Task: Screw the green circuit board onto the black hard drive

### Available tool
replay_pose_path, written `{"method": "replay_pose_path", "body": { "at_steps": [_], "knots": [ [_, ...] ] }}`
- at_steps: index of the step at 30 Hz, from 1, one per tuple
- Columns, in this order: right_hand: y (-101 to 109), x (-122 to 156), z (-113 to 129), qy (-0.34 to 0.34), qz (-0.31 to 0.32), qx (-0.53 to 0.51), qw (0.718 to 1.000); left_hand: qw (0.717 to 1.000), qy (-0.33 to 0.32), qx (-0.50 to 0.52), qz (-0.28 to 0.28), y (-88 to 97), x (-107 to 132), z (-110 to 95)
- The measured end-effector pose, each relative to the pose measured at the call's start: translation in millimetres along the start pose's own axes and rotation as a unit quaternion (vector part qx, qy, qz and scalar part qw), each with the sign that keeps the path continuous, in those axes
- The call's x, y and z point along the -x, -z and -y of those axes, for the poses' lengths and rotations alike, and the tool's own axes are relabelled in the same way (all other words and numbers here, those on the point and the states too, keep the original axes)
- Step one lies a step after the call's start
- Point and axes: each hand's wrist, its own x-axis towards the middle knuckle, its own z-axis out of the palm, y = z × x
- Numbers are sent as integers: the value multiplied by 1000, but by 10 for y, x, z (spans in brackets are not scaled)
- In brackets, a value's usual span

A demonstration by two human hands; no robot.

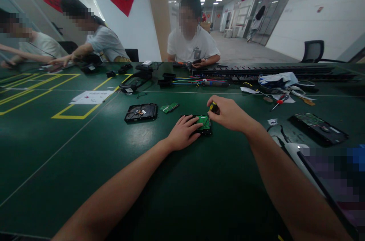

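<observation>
A hard drive point(206, 132) lies on the green table in front of me, its green circuit board point(204, 121) facing up. My left hand point(184, 133) rests across the drive's left part with fingers spread, covering much of it. My right hand point(228, 113) is closed round a short black-and-yellow screwdriver point(213, 107). The screwdriver's tip points down at the right end of the board; whether it sits in a screw is too small to tell. Left of the drive are a loose green circuit board point(169, 107) and a second hard drive point(141, 112) without a board showing.
Another hard drive point(318, 129) lies at the right, beyond a red-handled screwdriver point(281, 100). Cables point(188, 81) and a long black rack strip point(270, 72) line the table's far side. A paper sheet point(91, 97) lies left. A person point(194, 39) sits opposite; two more work at left.
</observation>
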Motion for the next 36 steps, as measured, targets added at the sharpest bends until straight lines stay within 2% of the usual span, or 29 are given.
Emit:
{"method": "replay_pose_path", "body": {
  "at_steps": [4,12,17,25,31,34,36],
  "knots": [
    [-7,-1,58,-14,-5,16,1000,1000,-1,-6,3,3,0,1],
    [0,14,13,10,28,-15,999,1000,2,0,-2,-24,5,15],
    [8,25,42,7,21,-17,1000,1000,-2,-1,-5,-21,5,16],
    [24,2,58,33,4,60,998,1000,-2,-3,-9,-22,2,8],
    [27,9,133,-53,-6,178,983,1000,-3,-2,-8,-5,0,-4],
    [33,30,154,-65,-9,178,982,1000,-3,-3,-9,-1,2,-9],
    [26,37,141,-29,-13,147,989,1000,-1,-2,-10,-4,4,-8]
  ]
}}
